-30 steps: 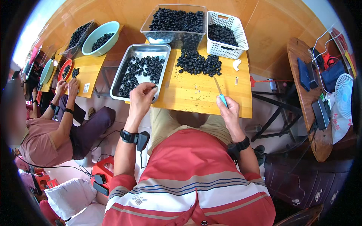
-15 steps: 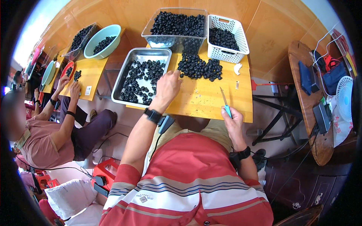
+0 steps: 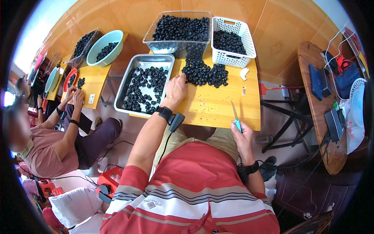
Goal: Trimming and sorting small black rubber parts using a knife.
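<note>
My left hand (image 3: 176, 92) is at the left edge of a pile of small black ring-shaped parts (image 3: 204, 73) on the yellow table. Its fingers are curled together and their tips touch or nearly touch the pile; whatever is between them is hidden. My right hand (image 3: 242, 137) grips a small knife (image 3: 236, 119) by its turquoise handle, the blade pointing up and away over the table's front edge. Beside my left hand lies a metal tray (image 3: 125, 80) holding many more black parts, spread loosely.
Behind the pile stand a clear plastic bin (image 3: 177, 46) and a white perforated basket (image 3: 233, 60), both holding black parts. A white scrap (image 3: 244, 73) lies near the table's right side. A co-worker (image 3: 52, 144) sits at another table on the left, beside a pale green bowl (image 3: 93, 58).
My left hand has shifted slightly nearer to me, staying beside the pile's left edge. The knife in my right hand has moved a little toward me. The camera view has shifted slightly.
</note>
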{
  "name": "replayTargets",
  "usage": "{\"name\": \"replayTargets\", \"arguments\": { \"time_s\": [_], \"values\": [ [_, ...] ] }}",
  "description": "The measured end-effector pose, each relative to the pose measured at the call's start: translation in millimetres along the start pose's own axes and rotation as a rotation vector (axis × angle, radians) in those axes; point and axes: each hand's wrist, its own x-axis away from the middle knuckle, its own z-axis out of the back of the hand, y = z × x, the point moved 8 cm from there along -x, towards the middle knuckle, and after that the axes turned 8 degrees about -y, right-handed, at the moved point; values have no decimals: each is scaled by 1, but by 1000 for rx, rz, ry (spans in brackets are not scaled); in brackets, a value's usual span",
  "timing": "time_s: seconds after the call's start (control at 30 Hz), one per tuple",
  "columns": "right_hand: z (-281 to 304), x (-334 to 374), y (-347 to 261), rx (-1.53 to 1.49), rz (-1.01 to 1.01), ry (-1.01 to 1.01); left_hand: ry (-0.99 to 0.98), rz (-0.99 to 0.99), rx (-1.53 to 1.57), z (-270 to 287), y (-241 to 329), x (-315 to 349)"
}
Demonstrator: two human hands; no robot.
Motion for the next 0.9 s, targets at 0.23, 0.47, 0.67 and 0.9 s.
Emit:
{"name": "replayTargets", "arguments": {
  "time_s": [0.23, 0.47, 0.67, 0.9],
  "values": [
    [-2, -8, 0, -10, 7, -21, -56, -52, 187, 10, 7, 32],
    [-12, -18, 0, 30, 14, -58, -234, 19, 854, -10, 4, 49],
    [-19, -27, -11, 86, 79, -80, -353, 167, 1463, -18, 19, 66],
    [-38, -32, -22, 124, 131, -145, -326, 239, 1733, -15, 30, 79]
  ]
}}
